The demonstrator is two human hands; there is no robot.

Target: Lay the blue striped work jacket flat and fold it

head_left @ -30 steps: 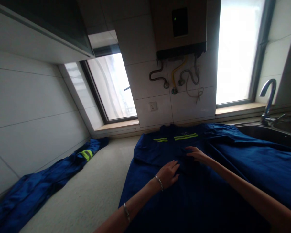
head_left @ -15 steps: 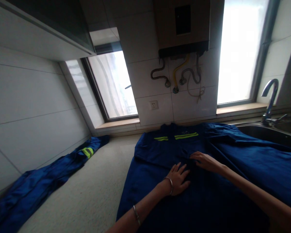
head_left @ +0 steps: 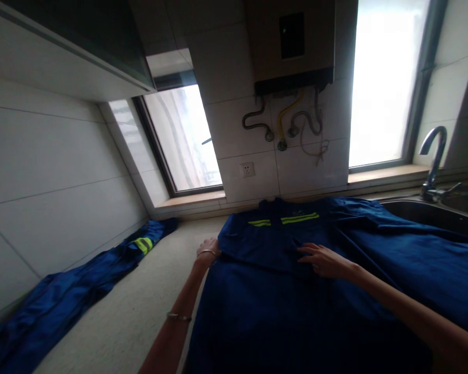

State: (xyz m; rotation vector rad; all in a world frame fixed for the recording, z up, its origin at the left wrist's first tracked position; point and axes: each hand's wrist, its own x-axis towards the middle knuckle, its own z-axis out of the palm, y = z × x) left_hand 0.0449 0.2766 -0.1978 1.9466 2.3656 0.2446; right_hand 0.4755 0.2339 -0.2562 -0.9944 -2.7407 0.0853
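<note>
A dark blue work jacket (head_left: pixel 257 296) with yellow-green reflective stripes lies spread on the countertop, its collar toward the wall. My left hand (head_left: pixel 208 249), wearing a bracelet at the wrist, is at the jacket's left edge. Its fingers look curled in on the cloth there, though the fingertips are partly hidden. Over the middle of the jacket front, below the stripes, is my right hand (head_left: pixel 322 259). Its fingers are apart and point left, with nothing between them; the fingertips are at the cloth.
Another blue garment with a reflective band (head_left: pixel 86 283) lies along the left wall on the speckled countertop (head_left: pixel 140 306). A sink (head_left: pixel 413 214) with a curved faucet (head_left: pixel 434 161) is at the right, beside the jacket's sleeve. Pipes hang under a water heater (head_left: pixel 292 47) on the wall.
My left hand has moved left from the middle of the jacket to its left edge, its fingers going from spread to curled. My right hand has shifted slightly left, its fingers more spread.
</note>
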